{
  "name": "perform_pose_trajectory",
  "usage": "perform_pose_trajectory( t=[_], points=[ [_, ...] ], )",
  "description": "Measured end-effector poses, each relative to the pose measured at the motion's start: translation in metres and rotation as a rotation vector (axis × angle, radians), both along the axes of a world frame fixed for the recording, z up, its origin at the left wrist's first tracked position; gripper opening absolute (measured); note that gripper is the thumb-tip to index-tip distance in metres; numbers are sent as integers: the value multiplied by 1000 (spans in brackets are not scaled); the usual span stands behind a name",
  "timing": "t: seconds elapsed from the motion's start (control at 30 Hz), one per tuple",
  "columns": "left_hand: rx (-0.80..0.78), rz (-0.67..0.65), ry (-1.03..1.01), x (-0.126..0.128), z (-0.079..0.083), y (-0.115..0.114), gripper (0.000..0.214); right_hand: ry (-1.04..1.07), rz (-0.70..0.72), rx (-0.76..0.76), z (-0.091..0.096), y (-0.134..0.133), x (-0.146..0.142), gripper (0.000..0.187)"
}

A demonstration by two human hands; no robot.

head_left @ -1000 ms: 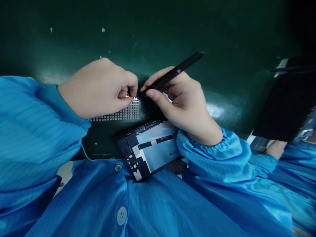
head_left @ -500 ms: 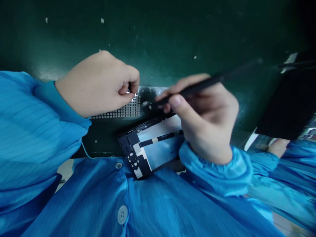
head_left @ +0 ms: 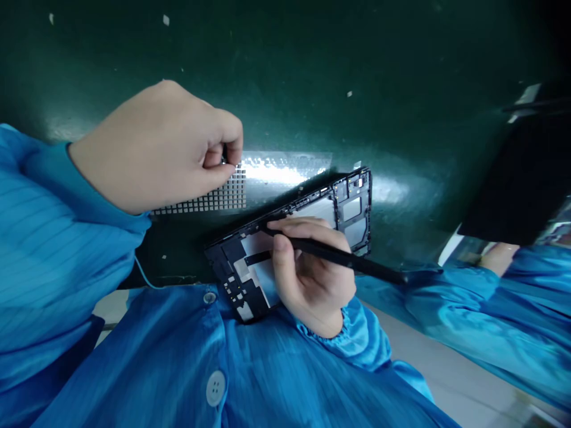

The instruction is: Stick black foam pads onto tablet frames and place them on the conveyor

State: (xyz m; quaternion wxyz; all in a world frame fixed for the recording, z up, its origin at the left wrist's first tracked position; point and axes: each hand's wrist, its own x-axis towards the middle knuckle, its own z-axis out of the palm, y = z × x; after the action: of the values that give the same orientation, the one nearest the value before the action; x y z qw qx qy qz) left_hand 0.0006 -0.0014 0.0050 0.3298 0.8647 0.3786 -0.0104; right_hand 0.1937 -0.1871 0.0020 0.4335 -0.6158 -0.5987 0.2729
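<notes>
My left hand [head_left: 165, 148] is closed, with thumb and forefinger pinched at a clear sheet of small grey square pads [head_left: 229, 196]. The hand covers much of the sheet, whose bare clear part shines to the right. In my right hand [head_left: 312, 267] is a pair of slim black tweezers [head_left: 332, 252], held like a pen. Its tips are at the upper edge of an opened tablet-like device frame [head_left: 357, 205]; whether they touch it cannot be told. The frame lies tilted at the table edge against my blue smock, showing silver panels and black parts, partly behind my right hand.
Small white scraps [head_left: 166, 20] are scattered on the dark green table [head_left: 285, 71]. At the right stands a large black flat object [head_left: 513, 178], with another person's hand [head_left: 502, 257] and blue sleeve [head_left: 459, 297] beside it.
My right hand has moved down and left with the tweezers, from over the clear sheet to the device frame. The tweezers' back end now points lower right. My left hand keeps its pinch.
</notes>
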Motion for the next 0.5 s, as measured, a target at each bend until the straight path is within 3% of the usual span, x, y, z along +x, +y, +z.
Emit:
perform_pose_trajectory(
  t=[0.1,0.23,0.37,0.5],
  points=[
    [-5,5,-4,2,0,-1,14,-40,110,-70,16,19,12,32],
    [-4,-6,-22,1,-2,0,10,-21,190,-172,20,77,32,7],
    [-13,-11,-23,-1,-2,1,9,40,359,-299,3,119,39,33],
    [1,-11,-50,-3,-4,1,16,56,376,-278,-6,119,38,40]
  ],
)
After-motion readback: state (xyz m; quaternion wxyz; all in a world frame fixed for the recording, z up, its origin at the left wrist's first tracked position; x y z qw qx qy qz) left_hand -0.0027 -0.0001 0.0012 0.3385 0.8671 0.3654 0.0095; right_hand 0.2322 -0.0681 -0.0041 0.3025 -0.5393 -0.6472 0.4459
